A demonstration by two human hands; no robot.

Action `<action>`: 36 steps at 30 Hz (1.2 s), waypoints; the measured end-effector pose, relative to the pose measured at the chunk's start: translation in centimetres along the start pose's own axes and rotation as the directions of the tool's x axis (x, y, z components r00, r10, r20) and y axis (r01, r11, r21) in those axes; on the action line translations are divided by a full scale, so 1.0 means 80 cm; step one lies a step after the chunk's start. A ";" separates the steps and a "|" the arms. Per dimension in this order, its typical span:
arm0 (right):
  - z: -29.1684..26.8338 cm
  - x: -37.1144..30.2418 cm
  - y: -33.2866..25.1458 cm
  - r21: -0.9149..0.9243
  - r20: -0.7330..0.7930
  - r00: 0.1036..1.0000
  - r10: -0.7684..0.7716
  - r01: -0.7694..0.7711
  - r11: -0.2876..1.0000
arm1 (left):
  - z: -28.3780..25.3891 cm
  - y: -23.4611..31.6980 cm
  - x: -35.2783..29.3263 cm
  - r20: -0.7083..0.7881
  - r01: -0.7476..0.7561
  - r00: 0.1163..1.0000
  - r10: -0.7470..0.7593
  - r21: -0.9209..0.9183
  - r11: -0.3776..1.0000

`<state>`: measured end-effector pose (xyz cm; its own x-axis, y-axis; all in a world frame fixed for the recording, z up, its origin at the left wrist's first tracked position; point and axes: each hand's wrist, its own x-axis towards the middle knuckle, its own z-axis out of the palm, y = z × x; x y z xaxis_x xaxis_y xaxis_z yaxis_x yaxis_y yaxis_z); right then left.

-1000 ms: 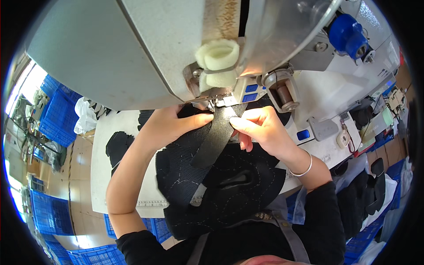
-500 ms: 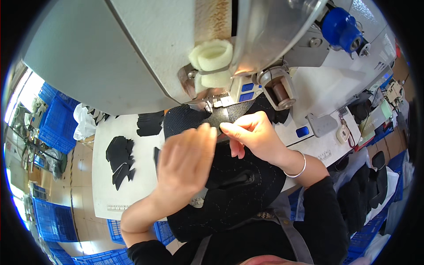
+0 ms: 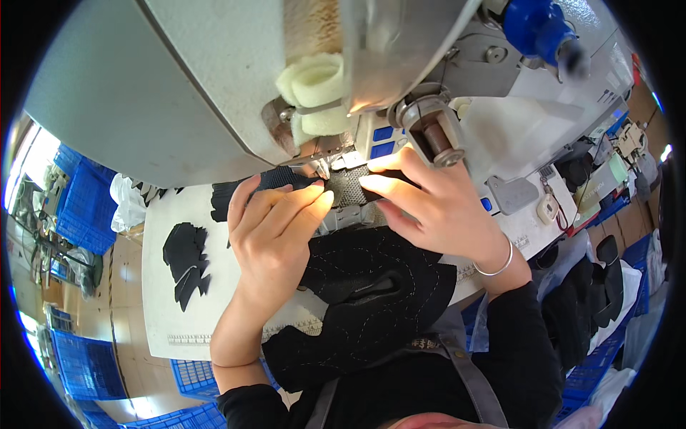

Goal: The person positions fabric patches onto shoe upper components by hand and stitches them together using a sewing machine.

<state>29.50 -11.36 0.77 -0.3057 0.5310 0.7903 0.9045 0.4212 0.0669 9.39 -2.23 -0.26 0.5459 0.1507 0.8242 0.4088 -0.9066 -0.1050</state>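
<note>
A grey mesh fabric piece (image 3: 348, 187) lies under the needle area of the sewing machine (image 3: 323, 170). My left hand (image 3: 271, 232) pinches its left side, fingertips together close to the needle. On the other side, my right hand (image 3: 446, 207) grips the dark right part of the piece between thumb and fingers; a silver bangle circles that wrist. A larger black fabric piece with pale dashed stitch lines and a slit (image 3: 371, 286) hangs over the table's front edge, below both hands. Part of the mesh piece is hidden behind my fingers.
Cut black pieces (image 3: 187, 261) lie on the white table (image 3: 161, 322) at left. A thread bobbin (image 3: 432, 136) and a blue knob (image 3: 539, 28) stick out from the machine. Blue crates (image 3: 86, 365) stand on the floor at left, with more black pieces (image 3: 575, 307) at right.
My left hand has come down from a blurred, raised position to pinch the fabric. My right hand has spread its grip along the mesh piece. The view has shifted slightly.
</note>
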 end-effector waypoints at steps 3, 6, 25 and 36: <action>0.005 -0.001 0.006 0.027 0.042 0.999 -0.033 0.032 0.999 | 0.002 -0.010 0.004 -0.030 -0.021 0.999 0.020 -0.033 0.999; 0.011 -0.007 0.005 0.033 -0.016 0.997 -0.076 0.076 0.997 | 0.005 -0.016 0.006 -0.044 -0.023 0.999 0.020 -0.072 0.997; 0.024 -0.011 -0.002 -0.082 -0.119 0.992 -0.047 0.037 0.996 | -0.013 -0.006 0.000 0.050 -0.119 0.992 0.113 0.132 0.984; 0.031 -0.012 0.039 -0.038 -0.273 0.958 0.084 -0.099 0.994 | 0.007 -0.005 -0.004 -0.033 -0.062 0.997 0.067 0.142 0.988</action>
<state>31.89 -8.71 -1.26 -0.1353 0.3435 0.9294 0.9410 0.3383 0.0120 9.47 -1.73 -0.82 0.5474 0.0761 0.8334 0.4743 -0.8487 -0.2340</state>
